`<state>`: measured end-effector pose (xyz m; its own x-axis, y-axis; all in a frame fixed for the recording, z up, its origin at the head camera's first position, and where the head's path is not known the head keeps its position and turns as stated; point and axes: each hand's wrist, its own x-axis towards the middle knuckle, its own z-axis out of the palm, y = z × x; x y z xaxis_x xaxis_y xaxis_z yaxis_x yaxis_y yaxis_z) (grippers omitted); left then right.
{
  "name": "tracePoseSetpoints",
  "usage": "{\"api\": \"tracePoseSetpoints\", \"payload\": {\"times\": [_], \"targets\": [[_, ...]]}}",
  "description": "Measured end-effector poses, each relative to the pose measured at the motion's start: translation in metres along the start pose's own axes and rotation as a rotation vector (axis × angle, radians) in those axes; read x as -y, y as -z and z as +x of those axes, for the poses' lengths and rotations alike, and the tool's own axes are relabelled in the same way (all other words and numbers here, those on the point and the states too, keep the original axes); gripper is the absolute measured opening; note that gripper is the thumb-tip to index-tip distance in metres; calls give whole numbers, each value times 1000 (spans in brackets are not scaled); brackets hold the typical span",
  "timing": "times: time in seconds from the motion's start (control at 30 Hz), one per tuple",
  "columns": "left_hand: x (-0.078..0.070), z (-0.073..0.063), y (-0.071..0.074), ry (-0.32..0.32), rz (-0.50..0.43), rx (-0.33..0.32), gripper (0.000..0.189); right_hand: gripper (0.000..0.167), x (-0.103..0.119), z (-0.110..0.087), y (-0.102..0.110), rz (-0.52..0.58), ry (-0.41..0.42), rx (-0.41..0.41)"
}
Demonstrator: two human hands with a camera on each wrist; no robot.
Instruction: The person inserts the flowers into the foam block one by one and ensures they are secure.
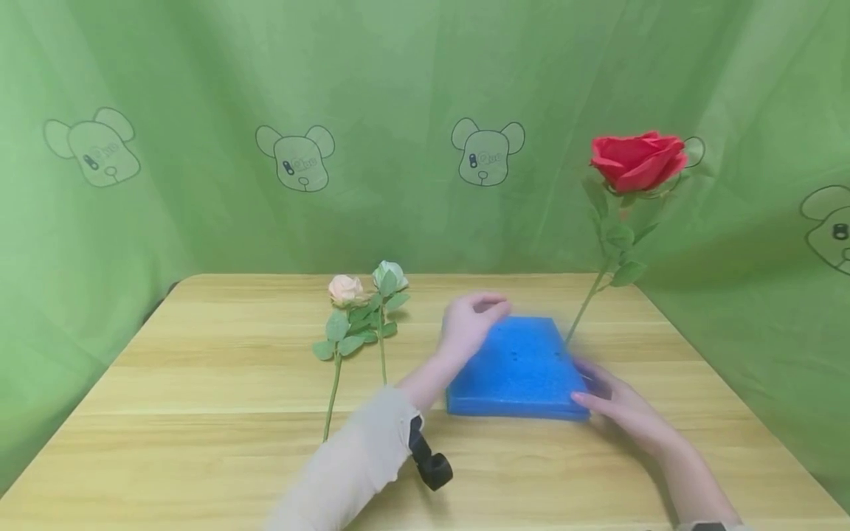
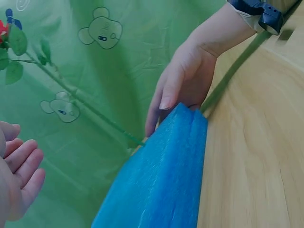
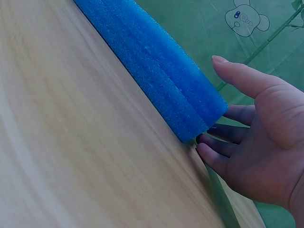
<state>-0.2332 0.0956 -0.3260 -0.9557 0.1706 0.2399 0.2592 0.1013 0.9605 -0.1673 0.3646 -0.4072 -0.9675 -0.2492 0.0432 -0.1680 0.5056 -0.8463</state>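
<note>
A blue foam block [image 1: 518, 376] lies on the wooden table, with a few small dark holes in its top. An artificial red rose [image 1: 637, 164] rises at the block's right edge, its long green stem [image 2: 95, 111] leaning outward. My right hand [image 1: 627, 413] is at the block's front right corner, fingertips at its side and thumb spread apart from them, as the right wrist view shows. Over the block's back left part hovers my left hand [image 1: 473, 324], fingers loosely bent with nothing in them; its palm [image 2: 9, 190] shows in the left wrist view.
Left of the block lie a pale pink rose [image 1: 345, 290] and a whitish rose [image 1: 389, 276], their leafy stems pointing toward me. A black strap [image 1: 430, 461] hangs from my left sleeve. Green cloth [image 1: 398, 74] with bear-head prints encloses the table [image 1: 219, 383].
</note>
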Motion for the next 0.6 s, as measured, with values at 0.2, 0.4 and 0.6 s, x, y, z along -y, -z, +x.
{"api": "tracePoseSetpoints", "payload": {"times": [0.2,0.4,0.6], "targets": [[-3,-9,27,11,-51,16,27,68,1,0,0,-8,-8,2],[-1,-14,56,7,-103,-3,28,69,3,0,1,-9,-23,6],[5,-19,80,-19,-76,-35,25,68,2,0,1,-6,-12,8]]}}
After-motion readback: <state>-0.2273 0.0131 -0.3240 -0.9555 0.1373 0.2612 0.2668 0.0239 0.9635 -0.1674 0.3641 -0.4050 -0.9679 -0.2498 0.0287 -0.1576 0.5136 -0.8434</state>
